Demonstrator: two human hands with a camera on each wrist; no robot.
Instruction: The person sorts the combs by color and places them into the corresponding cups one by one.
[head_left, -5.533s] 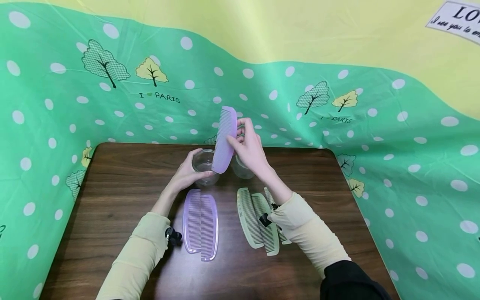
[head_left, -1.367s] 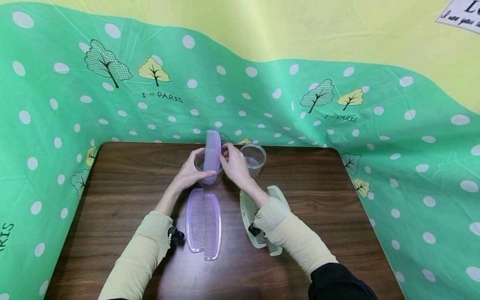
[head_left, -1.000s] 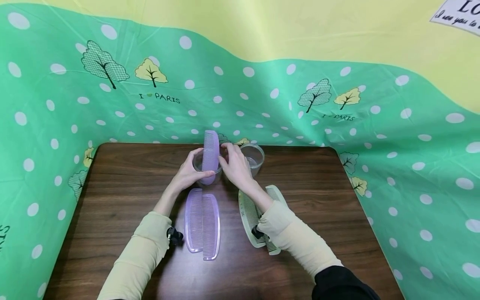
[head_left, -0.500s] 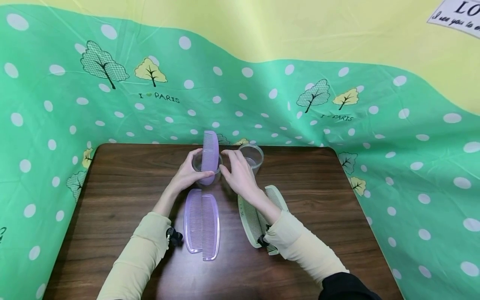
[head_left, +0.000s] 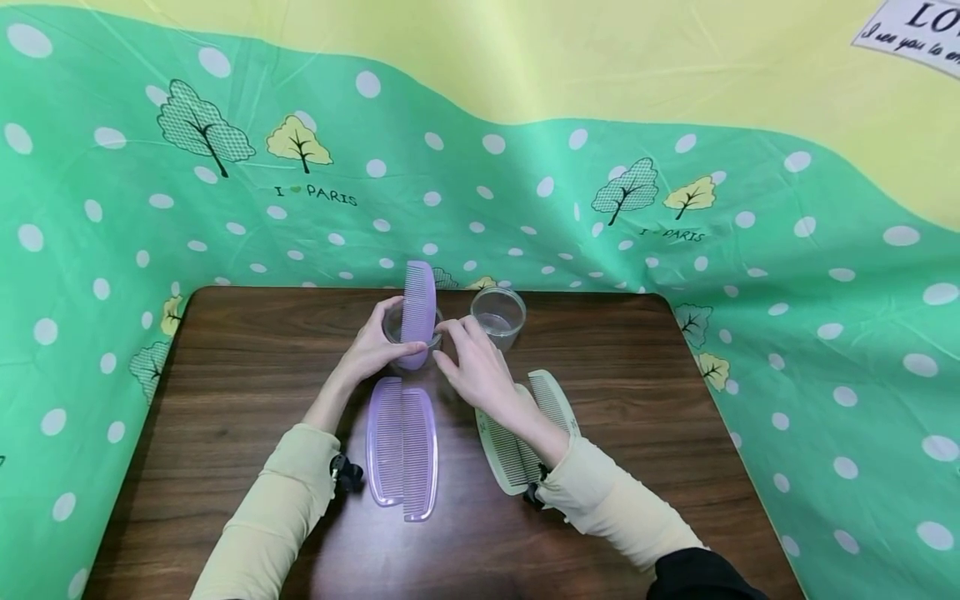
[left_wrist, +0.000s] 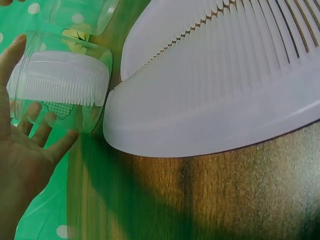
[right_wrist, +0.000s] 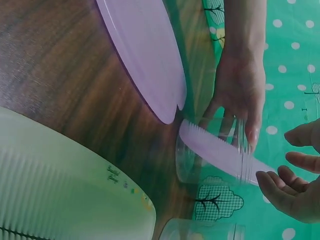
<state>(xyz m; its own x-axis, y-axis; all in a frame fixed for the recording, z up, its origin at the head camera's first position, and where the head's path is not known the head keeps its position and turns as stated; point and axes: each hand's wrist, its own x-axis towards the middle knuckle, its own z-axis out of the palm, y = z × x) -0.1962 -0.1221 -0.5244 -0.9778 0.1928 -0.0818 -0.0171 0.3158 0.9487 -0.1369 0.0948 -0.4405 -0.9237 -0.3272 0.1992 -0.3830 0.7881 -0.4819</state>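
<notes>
wooden table [head_left: 255, 358], far edge: left hand [head_left: 372, 343] grips a jar [right_wrist: 207, 170], right hand [head_left: 477, 362] is empty; once unheld, tall comb [head_left: 417, 312] could topple it.

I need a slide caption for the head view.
Left hand gripping a clear jar, purple comb standing inside, right hand close by, two purple combs and green combs on the table.

On the tabletop [head_left: 247, 375], near its far edge, the left hand [head_left: 371, 346] hides part of the jar [head_left: 393, 327]. The right forearm [head_left: 543, 433] covers part of the green combs [head_left: 498, 450], so their number cannot be told. The tabletop's 2 near corners fall outside the head view, and the lettered sign [head_left: 918, 33] is cut off.
</notes>
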